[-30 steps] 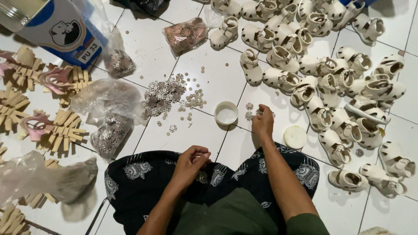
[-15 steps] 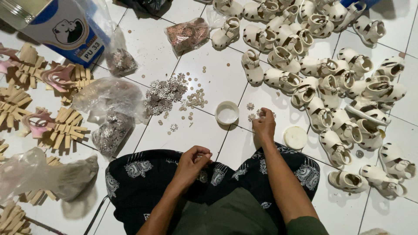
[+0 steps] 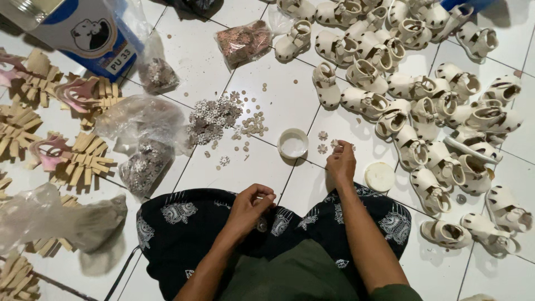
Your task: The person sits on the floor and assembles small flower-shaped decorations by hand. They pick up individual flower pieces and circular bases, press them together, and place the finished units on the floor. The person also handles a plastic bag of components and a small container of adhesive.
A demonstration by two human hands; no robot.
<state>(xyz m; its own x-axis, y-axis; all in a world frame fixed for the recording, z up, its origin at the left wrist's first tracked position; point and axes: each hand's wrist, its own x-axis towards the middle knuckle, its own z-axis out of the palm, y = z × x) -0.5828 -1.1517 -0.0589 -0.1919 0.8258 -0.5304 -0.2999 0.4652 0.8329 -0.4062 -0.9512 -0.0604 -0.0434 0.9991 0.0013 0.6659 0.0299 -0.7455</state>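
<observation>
The right hand [image 3: 341, 163] was on the white tile floor [image 3: 278, 100], fingertips pinched together at a tiny flat silver flower piece [image 3: 335, 144]. Two more flower bits [image 3: 322, 141] lay just at 9 o'clock, w/ a small round white cup [image 3: 293, 143] beyond. The left hand [image 3: 249, 207] was curled near shut over the lap; can't tell what's in it.

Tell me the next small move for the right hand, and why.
Probably pinch up one small flower piece: the right hand rests on the tile with fingertips beside them, near the small white cup, while the left hand waits curled over the lap.
</observation>
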